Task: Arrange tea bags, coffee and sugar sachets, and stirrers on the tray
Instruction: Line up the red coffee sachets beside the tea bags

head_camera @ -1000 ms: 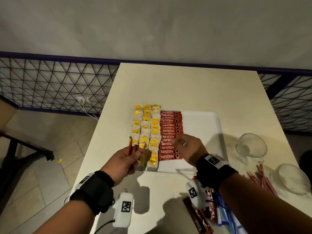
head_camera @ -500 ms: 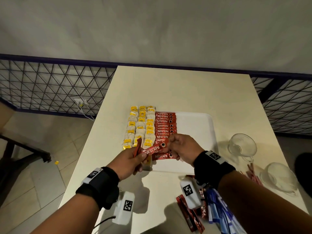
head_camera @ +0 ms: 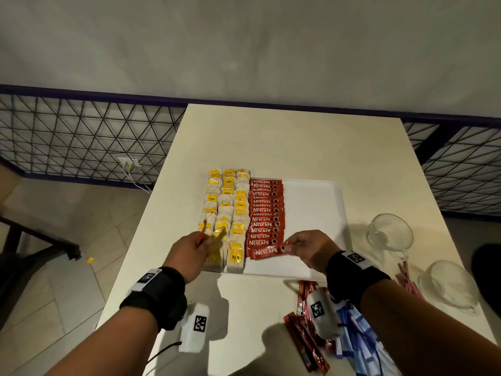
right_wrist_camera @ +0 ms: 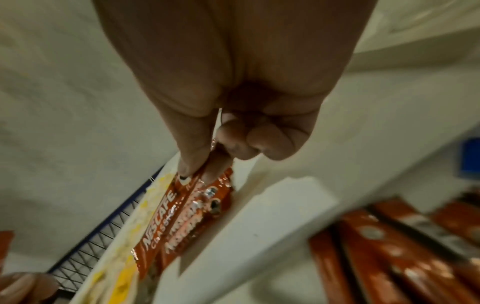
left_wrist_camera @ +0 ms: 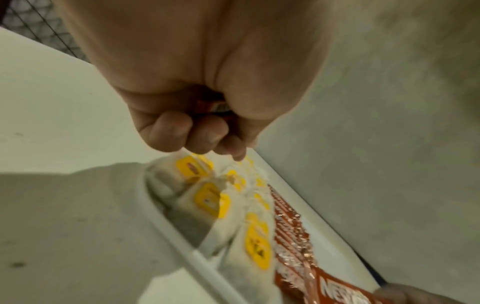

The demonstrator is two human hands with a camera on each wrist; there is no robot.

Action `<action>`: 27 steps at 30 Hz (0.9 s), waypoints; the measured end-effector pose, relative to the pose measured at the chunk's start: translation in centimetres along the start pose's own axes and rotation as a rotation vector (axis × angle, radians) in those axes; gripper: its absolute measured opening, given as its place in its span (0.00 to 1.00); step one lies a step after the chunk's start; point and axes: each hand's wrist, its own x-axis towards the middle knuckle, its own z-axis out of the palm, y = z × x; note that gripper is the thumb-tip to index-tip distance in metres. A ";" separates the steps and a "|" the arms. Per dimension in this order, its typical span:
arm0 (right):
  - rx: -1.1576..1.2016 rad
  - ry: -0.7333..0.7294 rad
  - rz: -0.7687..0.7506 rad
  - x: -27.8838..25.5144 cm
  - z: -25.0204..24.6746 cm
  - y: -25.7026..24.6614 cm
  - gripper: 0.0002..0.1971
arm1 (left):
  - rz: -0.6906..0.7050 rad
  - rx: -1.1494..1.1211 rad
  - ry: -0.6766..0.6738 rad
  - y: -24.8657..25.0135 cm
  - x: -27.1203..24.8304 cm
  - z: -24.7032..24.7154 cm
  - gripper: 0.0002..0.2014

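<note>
Right hand (head_camera: 311, 248) pinching coffee sachet (head_camera: 267, 251) by right end, long axis across tray (head_camera: 314, 213), just nearer than last sachet of red column (head_camera: 265, 210); left hand (head_camera: 189, 253) curled round spare red sachets beside tea bags (head_camera: 226, 213); next: lower flat, parallel

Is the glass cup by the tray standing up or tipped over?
Tipped over. The cup lies on its side on the table, its open mouth facing sideways.
</note>
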 end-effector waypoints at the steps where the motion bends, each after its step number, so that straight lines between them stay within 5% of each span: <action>1: -0.029 0.006 0.025 0.0 0.0 0.5 0.03 | -0.037 0.016 0.028 -0.8 0.2 -0.4 0.13; 17: -0.270 0.127 0.131 1.4 2.7 0.3 0.08 | -0.154 0.141 0.005 -5.0 0.7 -0.7 0.15; 27: -0.224 0.156 0.189 1.7 3.5 0.5 0.13 | -0.146 0.169 -0.008 -4.9 0.8 -0.6 0.14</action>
